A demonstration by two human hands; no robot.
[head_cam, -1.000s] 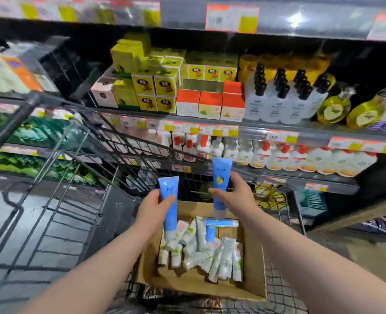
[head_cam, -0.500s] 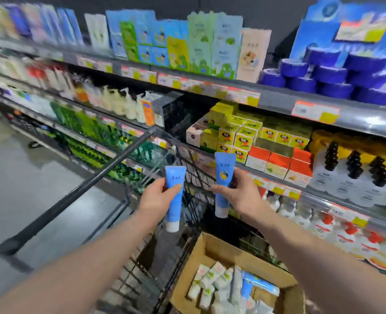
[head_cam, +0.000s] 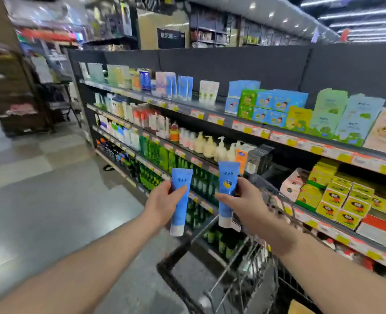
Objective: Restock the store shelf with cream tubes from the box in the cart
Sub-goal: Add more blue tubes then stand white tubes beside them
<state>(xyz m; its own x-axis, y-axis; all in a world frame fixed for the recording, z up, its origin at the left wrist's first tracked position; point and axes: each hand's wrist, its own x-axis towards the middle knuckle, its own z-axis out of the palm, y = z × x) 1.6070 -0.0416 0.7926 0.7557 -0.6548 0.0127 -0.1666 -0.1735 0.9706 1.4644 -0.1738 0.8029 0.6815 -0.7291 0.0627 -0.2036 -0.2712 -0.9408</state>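
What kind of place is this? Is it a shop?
Most likely a supermarket aisle, probably for skin care. Long shelves hold rows of pump bottles and yellow boxes, price labels line the shelf edges, and a shopping cart stands in front of the person.

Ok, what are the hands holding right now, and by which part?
Left hand grips the left blue tube, right hand the right blue tube, both mid-body, caps down.
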